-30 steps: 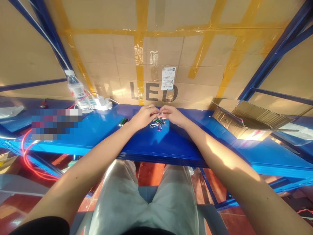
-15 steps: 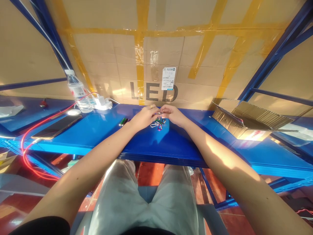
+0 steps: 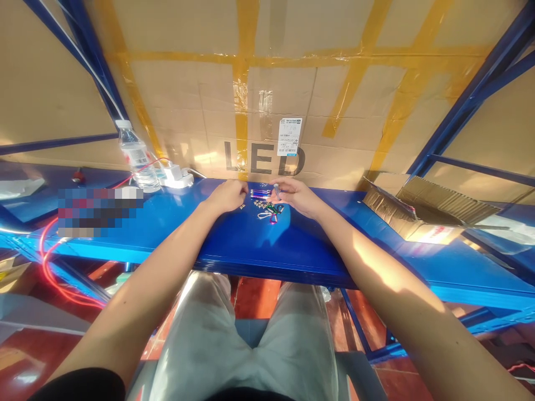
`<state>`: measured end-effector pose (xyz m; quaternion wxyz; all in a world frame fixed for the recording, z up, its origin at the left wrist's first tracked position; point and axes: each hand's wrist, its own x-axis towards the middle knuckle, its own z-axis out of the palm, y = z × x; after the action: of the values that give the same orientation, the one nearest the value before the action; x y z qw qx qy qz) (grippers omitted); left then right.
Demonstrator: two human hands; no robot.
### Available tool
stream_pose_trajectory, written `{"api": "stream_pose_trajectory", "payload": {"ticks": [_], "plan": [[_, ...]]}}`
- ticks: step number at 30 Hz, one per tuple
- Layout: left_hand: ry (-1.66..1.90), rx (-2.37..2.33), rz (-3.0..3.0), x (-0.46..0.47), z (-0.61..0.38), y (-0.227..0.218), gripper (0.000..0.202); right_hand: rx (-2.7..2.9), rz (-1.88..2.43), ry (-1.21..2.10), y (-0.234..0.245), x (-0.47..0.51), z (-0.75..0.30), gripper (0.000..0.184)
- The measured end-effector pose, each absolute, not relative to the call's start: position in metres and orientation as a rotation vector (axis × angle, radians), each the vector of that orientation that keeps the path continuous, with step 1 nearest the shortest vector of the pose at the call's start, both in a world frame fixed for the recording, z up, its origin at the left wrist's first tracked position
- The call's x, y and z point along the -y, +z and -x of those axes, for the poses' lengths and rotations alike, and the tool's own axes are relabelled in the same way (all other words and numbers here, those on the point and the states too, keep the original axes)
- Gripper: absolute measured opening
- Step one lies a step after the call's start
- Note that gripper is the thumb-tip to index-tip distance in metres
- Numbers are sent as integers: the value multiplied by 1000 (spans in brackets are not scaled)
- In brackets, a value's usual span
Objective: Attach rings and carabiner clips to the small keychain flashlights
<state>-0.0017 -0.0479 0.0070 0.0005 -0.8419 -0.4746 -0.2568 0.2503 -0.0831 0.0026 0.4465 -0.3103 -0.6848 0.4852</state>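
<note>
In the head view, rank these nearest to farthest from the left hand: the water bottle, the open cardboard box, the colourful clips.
From the left hand:
1. Colourful clips: just to its right, on the blue table.
2. Water bottle: off to its left, toward the back.
3. Open cardboard box: well to its right, beyond the right hand.

The bench (image 3: 305,239) is blue and glossy, brighter towards both ends than in the middle. Clips (image 3: 273,210) in green, pink and silver lie loosely heaped at its middle; from there, tubes (image 3: 259,194) lie just beside them at eleven o'clock. A bottle (image 3: 141,164) stands upright towards ten, a white plug (image 3: 178,177) beside it. An open box (image 3: 430,228) sits at three. At nine, pixelation hides what lies there.
</note>
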Motion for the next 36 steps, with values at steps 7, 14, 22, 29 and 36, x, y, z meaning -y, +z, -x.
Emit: {"api": "stream_pose_trajectory", "payload": {"ticks": [7, 14, 22, 29, 36], "plan": [[-647, 1812, 2757, 49, 5, 9, 3, 1782, 768, 1167, 6, 94, -238, 20], [-571, 1759, 2815, 46, 4, 9, 10, 1998, 762, 1081, 3, 95, -230, 16], [-403, 1876, 2733, 64, -1, 21, 27, 2004, 826, 1049, 1, 92, -232, 20], [-430, 1852, 2782, 65, 0, 25, 20, 1971, 794, 1078, -3, 84, -237, 18], [-415, 1906, 2708, 61, 3, 24, 15, 1944, 800, 1104, -7, 78, -238, 17]]}}
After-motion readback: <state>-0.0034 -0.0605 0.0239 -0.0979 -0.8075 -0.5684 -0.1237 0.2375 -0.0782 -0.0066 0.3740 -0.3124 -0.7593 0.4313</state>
